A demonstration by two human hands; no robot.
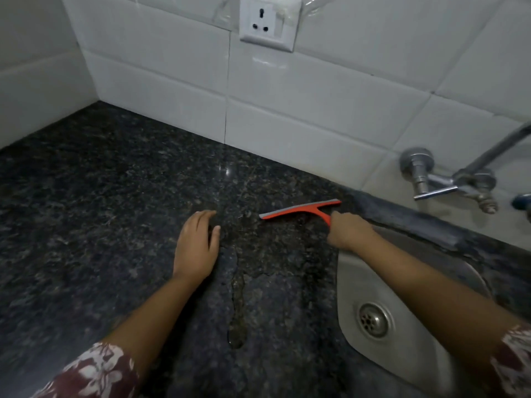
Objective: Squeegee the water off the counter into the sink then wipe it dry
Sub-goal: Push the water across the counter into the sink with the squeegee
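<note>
A home kitchen. A dark speckled stone counter lies under the fingers of the left hand. A steel sink with a drain sits just nearer than the fingers of the right hand. Beyond both, white wall tiles carry a socket and a tap.

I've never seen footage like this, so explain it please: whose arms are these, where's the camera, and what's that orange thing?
There is no machine here: these are a person's arms and bare hands, filmed by one wide-angle camera worn on their head, looking down. The left hand rests flat on the dark speckled counter. The right hand grips the handle of an orange squeegee, blade down near the wall. A patch of water spreads between the hands. A steel sink lies to the right, a tap above it.
</note>
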